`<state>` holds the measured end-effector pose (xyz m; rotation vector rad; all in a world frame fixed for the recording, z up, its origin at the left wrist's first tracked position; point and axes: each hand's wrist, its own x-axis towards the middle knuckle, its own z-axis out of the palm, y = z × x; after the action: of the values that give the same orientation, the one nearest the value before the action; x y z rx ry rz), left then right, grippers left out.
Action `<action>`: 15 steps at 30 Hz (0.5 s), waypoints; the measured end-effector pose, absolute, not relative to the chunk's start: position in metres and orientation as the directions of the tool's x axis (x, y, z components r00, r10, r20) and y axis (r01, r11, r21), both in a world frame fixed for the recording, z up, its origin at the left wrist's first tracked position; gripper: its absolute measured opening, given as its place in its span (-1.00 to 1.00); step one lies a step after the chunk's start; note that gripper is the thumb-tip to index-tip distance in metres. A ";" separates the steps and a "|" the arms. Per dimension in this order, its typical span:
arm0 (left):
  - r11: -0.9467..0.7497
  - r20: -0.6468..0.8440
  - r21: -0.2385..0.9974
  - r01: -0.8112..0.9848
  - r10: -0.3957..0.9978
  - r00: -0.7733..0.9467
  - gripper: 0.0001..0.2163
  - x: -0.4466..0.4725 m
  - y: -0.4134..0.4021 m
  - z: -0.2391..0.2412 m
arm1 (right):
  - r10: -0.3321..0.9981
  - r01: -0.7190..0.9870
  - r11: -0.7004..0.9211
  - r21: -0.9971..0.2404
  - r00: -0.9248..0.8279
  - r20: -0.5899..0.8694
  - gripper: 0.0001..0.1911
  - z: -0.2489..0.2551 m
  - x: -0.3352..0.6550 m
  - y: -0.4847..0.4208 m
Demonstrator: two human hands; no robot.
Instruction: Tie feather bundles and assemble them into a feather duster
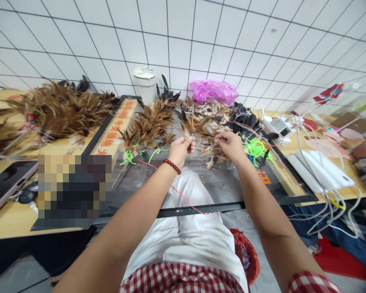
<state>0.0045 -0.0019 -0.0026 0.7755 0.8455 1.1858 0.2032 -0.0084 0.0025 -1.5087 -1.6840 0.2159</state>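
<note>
My left hand (182,150), with a bead bracelet (172,166) on the wrist, is closed around the base of a small bunch of brown feathers (187,125) that points up and away. My right hand (231,145) is pinched over the near edge of a loose feather pile (212,116). Whatever lies between its fingertips is too small to make out. Left of my left hand lies a long plume of brown feathers (151,126) with bright green ties (129,156) at its near end. A thin red thread (186,198) passes beneath my left wrist and hangs over the table edge.
Black feathers (245,116) and green strips (258,148) lie at the right. A white cup (145,87) and pink plastic bag (213,92) stand at the back. More feather plumes (70,108) are at left. White power banks with cables (323,171) lie at right, near another person's sleeve.
</note>
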 end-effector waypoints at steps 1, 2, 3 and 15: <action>0.211 -0.158 0.849 -0.484 0.976 0.147 -0.90 0.004 -0.001 -0.002 | 0.886 0.752 0.319 -0.577 -0.021 0.463 -0.89 0.003 0.202 -0.010; 0.215 -0.168 0.838 -0.501 0.976 0.138 -0.89 0.004 0.000 -0.002 | 0.884 0.747 0.378 -0.547 -0.115 0.453 -0.87 0.003 0.199 -0.011; 0.216 -0.175 0.833 -0.510 0.976 0.129 -0.89 0.003 0.000 -0.002 | 0.877 0.738 0.421 -0.528 -0.184 0.444 -0.86 0.002 0.195 -0.013; 0.167 -0.154 0.887 -0.430 0.986 0.067 -0.89 0.006 -0.001 -0.004 | 0.873 0.776 0.379 -0.505 -0.119 0.472 -0.88 0.001 0.174 -0.017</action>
<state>0.0055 -0.0008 -0.0039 0.7755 0.9283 1.2469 0.1742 -0.0168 0.0010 -1.4223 -1.9145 0.1710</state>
